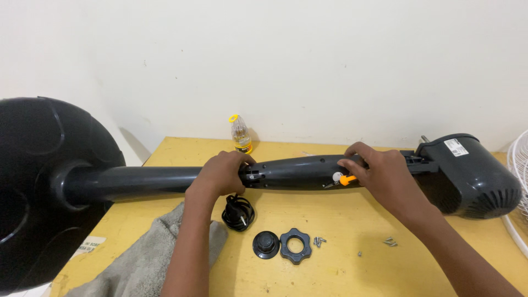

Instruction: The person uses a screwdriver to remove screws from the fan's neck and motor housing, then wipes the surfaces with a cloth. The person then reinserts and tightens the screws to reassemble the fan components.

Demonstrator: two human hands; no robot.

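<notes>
A dark grey stand fan lies on its side across a yellow table (341, 269). Its round base (38, 187) is at the left, its pole (143, 181) runs to the right, and its motor housing (467, 176) is at the far right. My left hand (223, 173) grips the pole where it meets the control neck (297, 171). My right hand (379, 173) rests on the neck, holding a small screwdriver with an orange and white handle (344, 179) against it.
A coiled black power cord (238, 213), a round black cap (266, 245), a lobed black nut (296, 245) and loose screws (319, 241) (390, 241) lie in front. A grey cloth (148, 258) sits front left, a small oil bottle (240, 135) behind, a white fan grille (520, 192) at right.
</notes>
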